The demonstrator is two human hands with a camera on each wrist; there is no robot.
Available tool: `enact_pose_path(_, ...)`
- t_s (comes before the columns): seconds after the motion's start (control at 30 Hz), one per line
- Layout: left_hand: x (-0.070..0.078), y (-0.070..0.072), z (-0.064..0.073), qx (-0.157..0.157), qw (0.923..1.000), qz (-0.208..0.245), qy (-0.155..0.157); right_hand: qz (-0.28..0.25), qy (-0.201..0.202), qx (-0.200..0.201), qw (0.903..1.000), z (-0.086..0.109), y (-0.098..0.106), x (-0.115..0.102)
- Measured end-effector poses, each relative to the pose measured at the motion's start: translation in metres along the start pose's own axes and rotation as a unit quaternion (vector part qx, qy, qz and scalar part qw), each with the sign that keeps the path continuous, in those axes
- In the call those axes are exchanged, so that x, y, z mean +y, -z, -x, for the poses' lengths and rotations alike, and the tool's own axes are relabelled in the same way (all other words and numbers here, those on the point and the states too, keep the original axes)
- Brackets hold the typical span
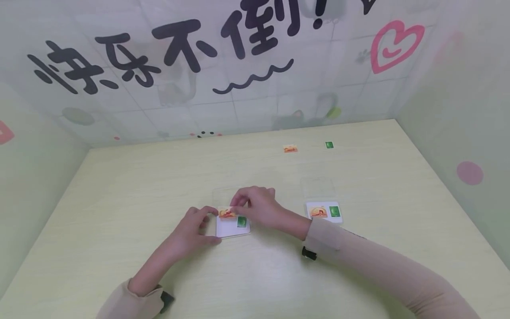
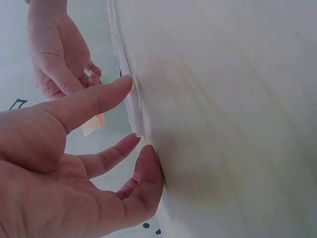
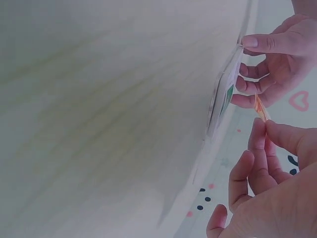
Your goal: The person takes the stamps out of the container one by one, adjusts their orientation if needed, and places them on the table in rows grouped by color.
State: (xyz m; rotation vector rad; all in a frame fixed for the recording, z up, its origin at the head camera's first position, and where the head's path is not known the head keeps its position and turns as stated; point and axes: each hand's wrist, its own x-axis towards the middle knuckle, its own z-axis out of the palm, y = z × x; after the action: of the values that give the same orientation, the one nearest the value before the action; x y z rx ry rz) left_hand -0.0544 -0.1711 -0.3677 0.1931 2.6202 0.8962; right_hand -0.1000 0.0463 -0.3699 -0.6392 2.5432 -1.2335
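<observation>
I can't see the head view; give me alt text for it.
A person's right hand pinches an orange card over a white case bearing a green card, while the left hand holds the case's left side. A second white case at right bears one of each; two more cards lie farther back.

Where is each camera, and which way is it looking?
Head: on the head, forward and down at the table; left hand, right hand and sleeves show.
Left wrist: on that wrist, facing the white case; both hands show.
Right wrist: on that wrist, facing it too; both hands again.
Wrist views share the orange sticker.
</observation>
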Motion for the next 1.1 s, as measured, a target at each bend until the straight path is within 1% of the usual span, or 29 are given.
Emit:
enact_pose_path(0.2,-0.001,0.005,0.002,-0.011,0.9996,-0.014,-0.023,0.001,0.007,0.002,1.0000,0.001,0.004,-0.003)
enact_pose_path(0.37,-0.001,0.007,0.002,-0.021,0.9993,-0.010,-0.030,-0.001,0.011,0.004,0.9999,0.001,0.007,-0.003)
enact_pose_path(0.6,0.000,0.004,0.001,-0.025,0.9994,-0.016,-0.019,-0.005,0.011,0.013,0.9999,0.003,0.013,-0.007)
enact_pose_path(0.73,0.002,0.004,0.001,-0.022,0.9993,-0.023,-0.020,-0.004,0.012,0.017,0.9998,0.003,0.017,-0.010)
enact_pose_path(0.97,0.004,0.004,0.001,-0.021,0.9992,-0.032,-0.009,-0.010,0.012,0.018,0.9997,0.002,0.025,-0.013)
enact_pose_path(1.1,0.004,0.004,0.001,-0.021,0.9992,-0.033,-0.010,-0.011,0.008,0.019,0.9997,0.002,0.029,-0.013)
